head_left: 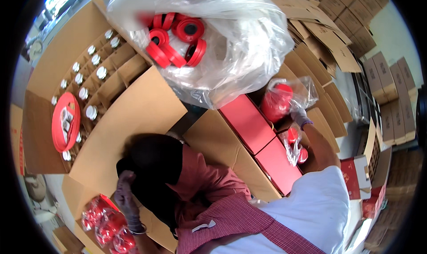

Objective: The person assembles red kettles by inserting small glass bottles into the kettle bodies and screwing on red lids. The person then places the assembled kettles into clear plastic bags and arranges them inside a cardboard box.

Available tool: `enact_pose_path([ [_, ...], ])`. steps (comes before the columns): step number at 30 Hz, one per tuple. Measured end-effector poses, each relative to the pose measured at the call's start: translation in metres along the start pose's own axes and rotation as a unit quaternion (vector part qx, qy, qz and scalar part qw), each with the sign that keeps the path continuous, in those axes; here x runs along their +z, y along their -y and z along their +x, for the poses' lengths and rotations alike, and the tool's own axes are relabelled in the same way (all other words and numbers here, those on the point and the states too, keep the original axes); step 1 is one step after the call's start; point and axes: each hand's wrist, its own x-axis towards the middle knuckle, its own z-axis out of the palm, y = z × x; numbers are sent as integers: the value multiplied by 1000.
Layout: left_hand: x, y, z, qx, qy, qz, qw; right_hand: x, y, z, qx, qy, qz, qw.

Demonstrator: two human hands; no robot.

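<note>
"Both hands wear gloves, and they're well apart. See the right hand [301, 117]?"

"Yes, pale glove, at the clear plastic around a red rounded piece [275, 105]. Is it gripping?"

"It's touching the wrap, but the fingers are partly hidden from where I stand, so I can't tell whether they're closed on it."

"And the left hand [126, 200]?"

"Dark glove, raised at the near left, fingers pointing away. I can't tell if it's open or closed. Just beside it are red pieces in clear wrap [111, 227], inside a carton."

"Where exactly is that red rounded piece?"

"On the right, in the open carton [231, 151], next to a pair of pinkish-red boxes [245, 122]. Smaller wrapped red things [302, 155] lie nearer, below the wrist."

"What's over on the left?"

"Another open carton [138, 102], split by cardboard dividers, with pale caps [102, 72] poking up from the slots. A red oval ring [56, 125] leans over some of them."

"And beyond?"

"A big clear bag [249, 36] with round red pieces [190, 29], several with black middles. Behind, to the right, flattened cardboard [318, 31] is piled up, then stacked brown boxes [347, 9]."
</note>
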Motion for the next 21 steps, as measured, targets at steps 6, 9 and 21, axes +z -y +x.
enact_pose_path([
  [6, -109, 52, -78, -41, -188, 154, 969, 25, -2, 38, -210, 59, -86, 972],
  [9, -161, 77, -124, -181, -244, 222, 927, 32, 5, 29, -163, 36, -32, 985],
  [21, -281, 318, -214, -401, -409, -152, 806, -34, 78, 38, -108, 17, -55, 992],
])
